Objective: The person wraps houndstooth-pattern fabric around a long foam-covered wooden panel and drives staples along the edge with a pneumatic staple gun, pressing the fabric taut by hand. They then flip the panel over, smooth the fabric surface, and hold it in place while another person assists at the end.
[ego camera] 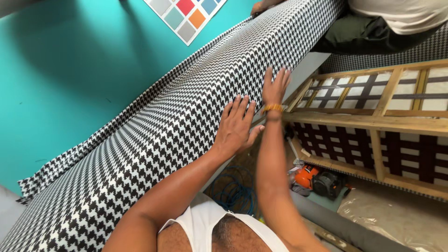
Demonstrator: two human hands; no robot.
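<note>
Both hands lie flat and unclenched on the houndstooth fabric (154, 140), which is draped over a long padded piece beside the wooden frame (373, 121). The left hand (237, 127) presses nearer the body; the right hand (275, 87), with a wristband, is farther up, just beside the frame. Smoothing well likely means spread palms, even pressure, pattern rows kept straight.

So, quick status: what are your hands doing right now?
Left hand and right hand flat, open on houndstooth fabric. Another person's hand at its far end. Nothing in the way.
</note>
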